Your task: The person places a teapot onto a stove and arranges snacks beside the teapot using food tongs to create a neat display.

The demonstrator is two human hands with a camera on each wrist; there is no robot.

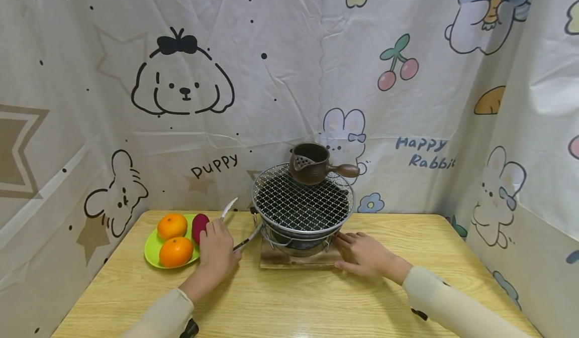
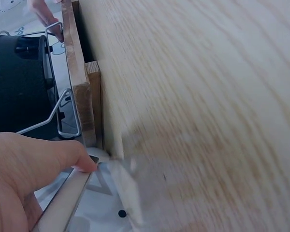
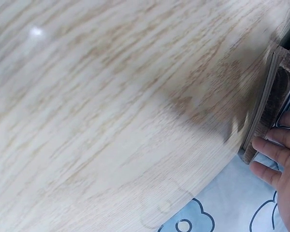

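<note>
My left hand [image 1: 217,245] grips a pair of tongs [image 1: 244,244] with pale tips, held spread just left of the grill stove. Its thumb presses along one tong arm [image 2: 70,193] in the left wrist view. My right hand [image 1: 368,253] touches the right side of the wooden board [image 1: 289,263] under the stove, fingers fairly straight. In the right wrist view its fingers [image 3: 273,152] lie along the board's edge [image 3: 268,104]. The round stove [image 1: 300,245] carries a wire mesh grate [image 1: 303,205]. A brown side-handled teapot [image 1: 309,170] without a lid stands at the grate's back.
Left of the stove is a green plate [image 1: 154,257] with two oranges [image 1: 175,252] and a dark red fruit [image 1: 199,226], partly behind my left hand. All stand on a wood-grain table [image 1: 289,308]. A printed cloth [image 1: 271,77] hangs behind and at both sides.
</note>
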